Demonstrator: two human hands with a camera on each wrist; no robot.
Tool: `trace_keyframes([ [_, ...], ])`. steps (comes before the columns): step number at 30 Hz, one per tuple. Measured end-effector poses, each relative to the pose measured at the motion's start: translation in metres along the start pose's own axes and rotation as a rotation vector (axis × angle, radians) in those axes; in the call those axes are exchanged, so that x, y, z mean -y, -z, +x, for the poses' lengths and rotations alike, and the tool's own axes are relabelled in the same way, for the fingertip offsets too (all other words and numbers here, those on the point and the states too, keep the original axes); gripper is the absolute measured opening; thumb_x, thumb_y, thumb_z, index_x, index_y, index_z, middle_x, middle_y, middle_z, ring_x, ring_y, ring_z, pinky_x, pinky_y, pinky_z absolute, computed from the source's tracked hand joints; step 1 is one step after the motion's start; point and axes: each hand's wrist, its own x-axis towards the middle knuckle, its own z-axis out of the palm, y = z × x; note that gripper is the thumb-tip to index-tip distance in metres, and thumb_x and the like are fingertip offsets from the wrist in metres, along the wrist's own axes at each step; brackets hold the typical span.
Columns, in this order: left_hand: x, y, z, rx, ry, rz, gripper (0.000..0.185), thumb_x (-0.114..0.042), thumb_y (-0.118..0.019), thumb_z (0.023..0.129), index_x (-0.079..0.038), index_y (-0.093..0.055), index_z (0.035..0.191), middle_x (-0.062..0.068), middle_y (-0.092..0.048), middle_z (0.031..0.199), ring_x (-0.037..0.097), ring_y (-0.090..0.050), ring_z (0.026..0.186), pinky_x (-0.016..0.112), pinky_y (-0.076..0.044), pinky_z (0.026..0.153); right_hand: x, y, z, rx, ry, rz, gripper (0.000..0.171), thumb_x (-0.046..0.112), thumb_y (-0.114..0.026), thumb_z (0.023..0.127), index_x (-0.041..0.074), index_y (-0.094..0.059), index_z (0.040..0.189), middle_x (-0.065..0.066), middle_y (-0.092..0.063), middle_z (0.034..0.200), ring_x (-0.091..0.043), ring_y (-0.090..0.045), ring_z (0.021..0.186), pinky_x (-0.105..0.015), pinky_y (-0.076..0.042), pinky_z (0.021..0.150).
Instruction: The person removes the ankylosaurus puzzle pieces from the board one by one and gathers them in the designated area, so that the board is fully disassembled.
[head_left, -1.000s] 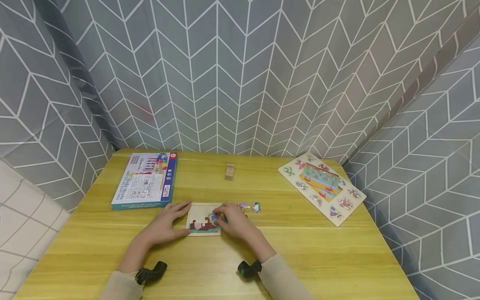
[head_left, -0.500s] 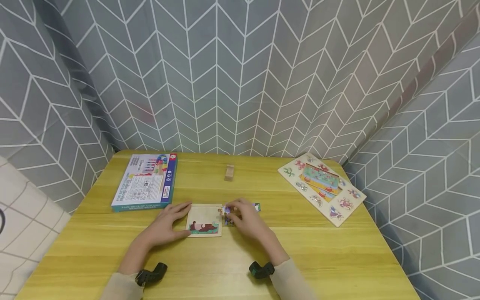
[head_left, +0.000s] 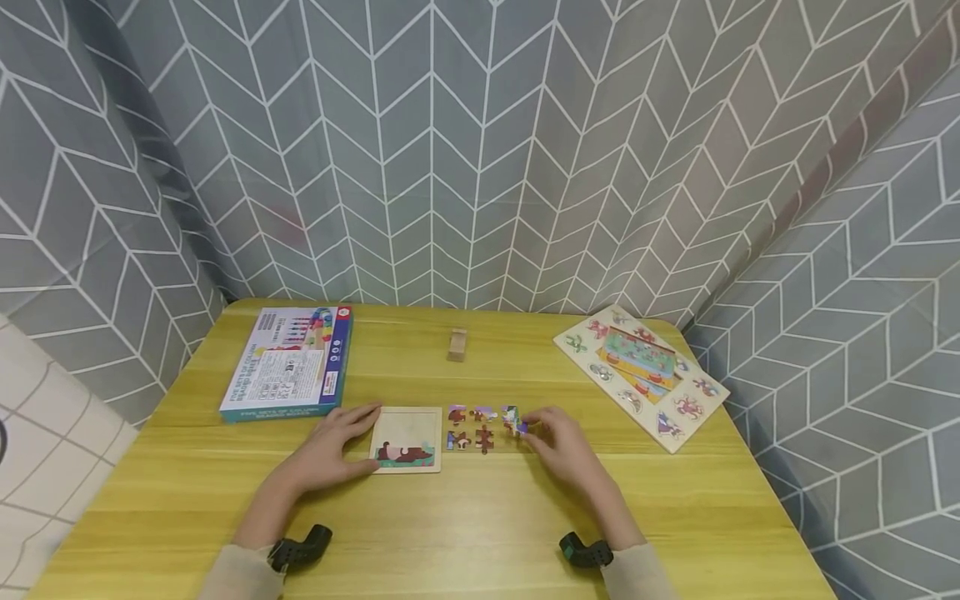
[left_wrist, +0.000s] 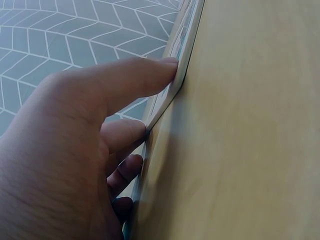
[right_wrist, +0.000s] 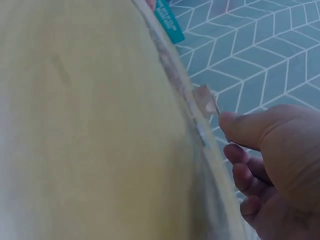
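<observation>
In the head view, a square wooden puzzle tray (head_left: 406,422) has brown, pink and green pieces (head_left: 406,454) fitted along its lower part. My left hand (head_left: 324,452) rests at its left side, thumb at the lower corner and fingertips at the upper; in the left wrist view, the thumb (left_wrist: 160,70) touches the rim. Right of the tray lie several loose jigsaw pieces (head_left: 483,439). At the right end of these, my right hand (head_left: 562,443) pinches a purple-and-white jigsaw piece (head_left: 513,419) between thumb and fingers; in the right wrist view, its thin edge shows at the thumb tip.
A boxed toy set (head_left: 288,362) lies at the back left of the wooden table (head_left: 465,533). A small wooden block (head_left: 457,344) stands at the back middle. At the back right, a board with animal figures (head_left: 667,412) carries colourful puzzle cards (head_left: 639,358). Patterned curtains surround the table.
My right hand has moved right, from over the tray, past the loose pieces, to the rightmost piece. The purple-blue piece it held over the tray has left the tray. My left hand stays put.
</observation>
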Motion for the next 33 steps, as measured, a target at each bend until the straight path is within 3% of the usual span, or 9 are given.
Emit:
trace_keyframes([
  [6,0.000,0.001,0.000,0.001,0.000,-0.001,0.085,-0.051,-0.074,0.083,-0.015,-0.041,0.152,0.003,-0.034,0.160,0.029,-0.033,0.133,0.060,-0.031,0.107,-0.009,-0.005,-0.005,0.025,0.031,-0.023,0.025,0.019,-0.074,0.090,0.014,-0.072,0.114,0.002,-0.064,0.107,-0.010,-0.055,0.089,-0.028,-0.050,0.077],
  [26,0.001,0.000,0.000,-0.004,0.004,0.013,0.085,-0.053,-0.073,0.082,-0.016,-0.041,0.152,0.000,-0.034,0.160,0.025,-0.035,0.129,0.057,-0.033,0.105,-0.016,-0.010,-0.003,0.020,0.054,-0.017,0.025,0.016,-0.074,0.089,0.015,-0.074,0.115,0.005,-0.062,0.106,-0.010,-0.056,0.091,-0.029,-0.051,0.080],
  [33,0.001,-0.001,-0.001,-0.004,-0.002,0.006,0.084,-0.053,-0.073,0.083,-0.016,-0.041,0.152,0.001,-0.033,0.160,0.030,-0.032,0.135,0.060,-0.030,0.107,-0.013,-0.008,-0.004,0.026,0.053,-0.021,0.027,0.018,-0.074,0.090,0.015,-0.072,0.117,0.004,-0.063,0.107,-0.010,-0.056,0.090,-0.029,-0.051,0.079],
])
